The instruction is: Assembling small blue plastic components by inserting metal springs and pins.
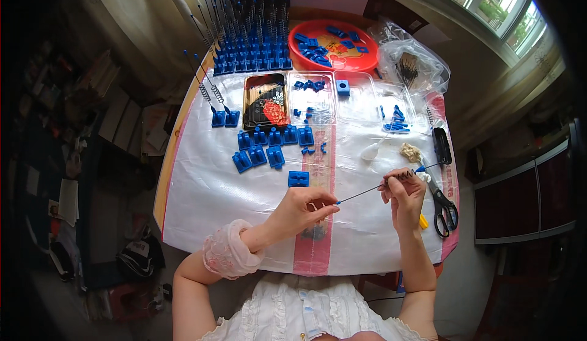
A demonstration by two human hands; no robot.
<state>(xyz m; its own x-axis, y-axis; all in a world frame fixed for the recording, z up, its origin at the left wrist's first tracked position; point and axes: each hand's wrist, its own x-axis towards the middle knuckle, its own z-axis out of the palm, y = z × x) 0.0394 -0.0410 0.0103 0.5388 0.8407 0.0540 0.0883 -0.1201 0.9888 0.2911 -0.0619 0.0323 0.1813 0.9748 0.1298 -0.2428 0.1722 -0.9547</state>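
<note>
Left hand (304,209): our fingers are pinched narrow on the near end of the rod (367,191), by its blue tip.
Right hand (403,194): our fingers are closed on the rod where the spring (405,174) coils round it; thumb and forefinger hold the coil.
Rod: it lies slanting between our two hands, above the white sheet (202,182), low at the left and rising to a blue end just past the right hand.
Slip risk: we judge the rod thin and springy; if either pinch loosens, it could flick away and the spring could slide off the end.
Bend risk: both hands pushing inward could bow the rod or kink the coil.
Scissors (443,203): they lie just beside our right hand; a wrist swing to that side could knock them toward the table edge.
Block (298,179): one blue block sits just beyond our left hand; a dropped rod could scatter it.
Blocks (269,145): a loose cluster lies farther in, near enough for a reaching sleeve to drag.
Trays (342,99): clear trays hold small blue parts; a reach across could tip them.
Rack (254,35): finished rods stand upright at the far end, easily snagged by a reaching arm.
Red bowl (333,44): it sits beside the rack, well apart from our hands.
</note>
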